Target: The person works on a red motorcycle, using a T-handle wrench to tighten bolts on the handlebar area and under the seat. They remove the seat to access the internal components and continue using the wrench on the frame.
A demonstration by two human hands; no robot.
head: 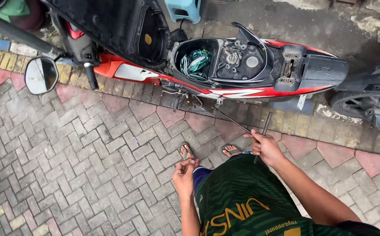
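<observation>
My right hand (265, 147) grips a thin dark metal rod (266, 123) that points up toward a red and black scooter (260, 89). A second thin rod or cable (231, 120) slants from the same hand toward the scooter's underside. The scooter's seat (124, 26) is lifted, showing the open storage tub with green and white cloth (195, 61) inside. My left hand (184, 175) hangs by my thigh with fingers curled loosely; whether it holds anything small is unclear. My feet in sandals (207, 151) stand on the paving just below the scooter.
A round mirror (41, 75) sticks out at left. Another vehicle's wheel (365, 107) is at right. A blue plastic stool (182, 9) stands behind the scooter. Red and grey paving bricks (89, 166) spread across the ground, with a yellow-edged kerb strip (299, 122).
</observation>
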